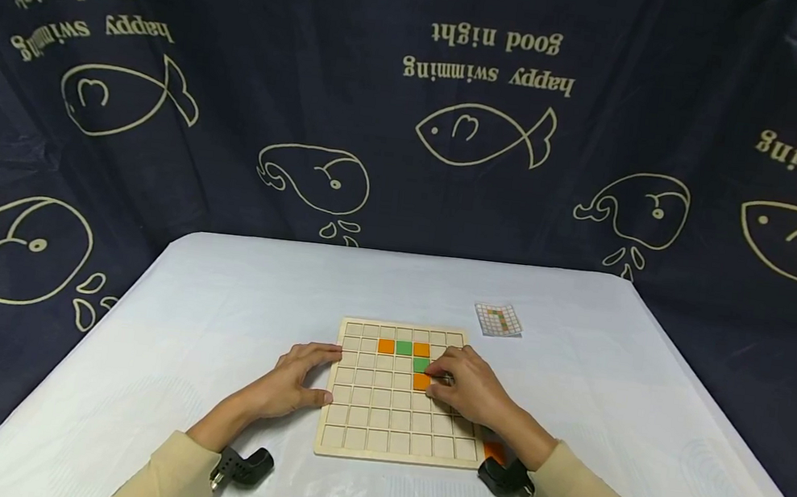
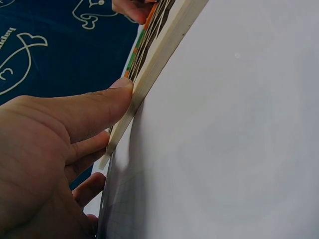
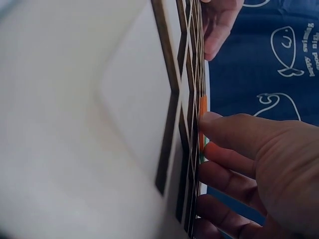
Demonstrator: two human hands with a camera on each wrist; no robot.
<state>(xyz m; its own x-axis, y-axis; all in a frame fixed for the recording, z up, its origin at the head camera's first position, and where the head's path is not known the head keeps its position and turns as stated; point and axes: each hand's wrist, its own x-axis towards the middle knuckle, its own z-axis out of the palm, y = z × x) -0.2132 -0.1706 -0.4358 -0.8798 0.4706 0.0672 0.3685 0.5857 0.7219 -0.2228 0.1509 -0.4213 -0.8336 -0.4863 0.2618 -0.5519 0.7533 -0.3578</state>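
The left hand [image 1: 291,379], fingers loose, touches the board's [image 1: 380,419] left edge. The right hand [image 1: 471,386] touches the board's lowest orange tile [image 1: 420,382]; I can't tell if it's pinched. Likely light, stiff; I'd take its edges.

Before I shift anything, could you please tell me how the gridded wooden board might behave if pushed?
The board is probably stiff, since it looks straight-edged. It seems unlikely to tip, lying broad and flat. It may slide, as the white table surface looks fairly smooth.
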